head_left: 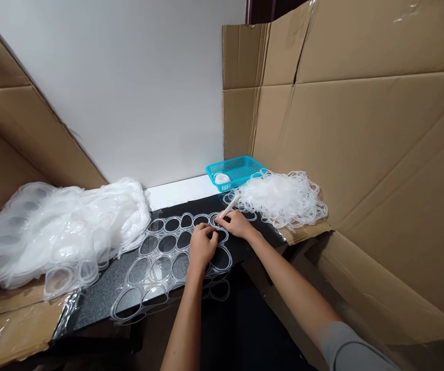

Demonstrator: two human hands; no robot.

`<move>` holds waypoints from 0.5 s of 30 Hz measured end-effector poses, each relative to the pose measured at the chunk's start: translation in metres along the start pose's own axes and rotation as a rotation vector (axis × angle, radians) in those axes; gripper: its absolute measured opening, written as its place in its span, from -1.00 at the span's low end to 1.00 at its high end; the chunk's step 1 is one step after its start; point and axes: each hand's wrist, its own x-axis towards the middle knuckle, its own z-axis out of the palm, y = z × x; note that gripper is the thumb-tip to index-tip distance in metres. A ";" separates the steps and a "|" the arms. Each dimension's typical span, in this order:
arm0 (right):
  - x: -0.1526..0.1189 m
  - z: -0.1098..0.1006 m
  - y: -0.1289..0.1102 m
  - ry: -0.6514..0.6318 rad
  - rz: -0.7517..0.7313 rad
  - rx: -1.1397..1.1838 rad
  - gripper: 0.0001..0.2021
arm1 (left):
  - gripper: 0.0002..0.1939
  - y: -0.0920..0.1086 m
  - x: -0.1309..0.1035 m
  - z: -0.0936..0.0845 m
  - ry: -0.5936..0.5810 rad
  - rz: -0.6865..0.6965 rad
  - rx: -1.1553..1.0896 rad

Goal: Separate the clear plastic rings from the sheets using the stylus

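A clear plastic sheet with rows of joined oval rings lies over the dark tabletop, its near edge hanging past the table edge. My left hand is on the sheet's right part, fingers curled and thumb near the fingertips, gripping the plastic. Just to its right, my right hand is closed around a slim white pen-like tool, whose upper end tilts up and away. That hand rests by the small rings at the sheet's far right corner. The tool's tip is hidden by my fingers.
A large heap of translucent ringed sheets lies at left. A tangled pile of thin clear rings sits at right. Behind it stands a turquoise basket holding a white roll. Cardboard walls border both sides.
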 end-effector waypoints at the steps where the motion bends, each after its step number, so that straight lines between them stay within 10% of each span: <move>1: 0.000 0.000 0.000 0.001 0.000 -0.005 -0.78 | -0.77 0.000 0.000 0.000 0.001 -0.001 -0.002; 15: -0.001 0.001 0.002 -0.032 -0.026 -0.048 -0.76 | -0.78 -0.004 -0.001 0.000 0.006 0.011 -0.013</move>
